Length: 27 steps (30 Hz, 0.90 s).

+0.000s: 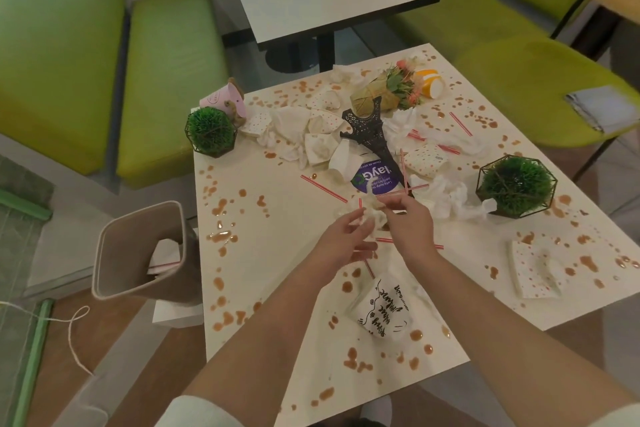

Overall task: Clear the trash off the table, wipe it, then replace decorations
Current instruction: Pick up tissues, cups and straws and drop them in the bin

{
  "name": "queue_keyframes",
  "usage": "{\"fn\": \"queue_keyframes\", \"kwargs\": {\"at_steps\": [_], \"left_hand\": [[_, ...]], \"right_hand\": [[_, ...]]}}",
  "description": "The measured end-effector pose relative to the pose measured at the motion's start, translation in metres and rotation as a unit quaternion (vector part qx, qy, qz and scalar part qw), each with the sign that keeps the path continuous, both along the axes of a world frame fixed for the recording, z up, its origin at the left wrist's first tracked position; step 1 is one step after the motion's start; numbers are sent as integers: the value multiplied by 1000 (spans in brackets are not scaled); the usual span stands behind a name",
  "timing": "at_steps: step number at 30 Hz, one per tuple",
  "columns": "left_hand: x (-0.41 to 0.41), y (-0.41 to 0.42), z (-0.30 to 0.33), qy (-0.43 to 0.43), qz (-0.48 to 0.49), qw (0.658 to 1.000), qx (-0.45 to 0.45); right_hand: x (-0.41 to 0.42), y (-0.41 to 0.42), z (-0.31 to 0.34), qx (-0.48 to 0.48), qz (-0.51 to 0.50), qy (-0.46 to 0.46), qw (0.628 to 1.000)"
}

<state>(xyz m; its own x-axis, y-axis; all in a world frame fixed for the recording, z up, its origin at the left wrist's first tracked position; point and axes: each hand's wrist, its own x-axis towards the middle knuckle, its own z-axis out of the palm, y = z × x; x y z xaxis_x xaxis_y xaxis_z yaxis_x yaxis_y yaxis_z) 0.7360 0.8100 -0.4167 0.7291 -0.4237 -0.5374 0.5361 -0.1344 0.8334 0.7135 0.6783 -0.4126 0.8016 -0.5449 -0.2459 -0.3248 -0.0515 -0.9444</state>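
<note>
Trash is lying all over the white table (277,253): crumpled napkins (294,128), dotted paper cups (424,159) and striped straws (323,188), with brown spills (221,237) dotted across the surface. Both hands are working together near the middle of the table. The left hand (341,241) is cupping a crumpled tissue (369,215) from below, fingers loosely curled around it, while the right hand (408,218) is pinching the same wad from above, and at least one straw seems caught up in it.

A bin (138,250) is standing just beside the table's left edge, already holding some paper and a straw.

Judging from this, the gathering step is under way and wiping is not yet begun. The loose bundle could be shedding a straw or scrap on the way over to the bin, since the grip looks light. Dragging it low could be smearing wet spills. The black tower model (372,135), lying tipped just beyond the hands, and the green ball plants (516,185) are decorations, and sweeping too broadly could be knocking them or binning them by mistake.
</note>
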Motion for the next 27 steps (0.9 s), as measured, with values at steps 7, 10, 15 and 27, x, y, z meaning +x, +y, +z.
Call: {"fn": "queue_keyframes", "kwargs": {"at_steps": [7, 10, 15, 27], "left_hand": [[13, 16, -2, 80, 69, 993, -52], [18, 23, -6, 67, 122, 990, -21], [25, 34, -7, 26, 120, 985, 123], [36, 63, -6, 32, 106, 981, 159]], "right_hand": [[-1, 16, -5, -19, 132, 62, 989], [4, 19, -9, -53, 138, 97, 984], [13, 17, -22, -204, 113, 222, 947], [23, 29, -32, -330, 189, 306, 873]]}}
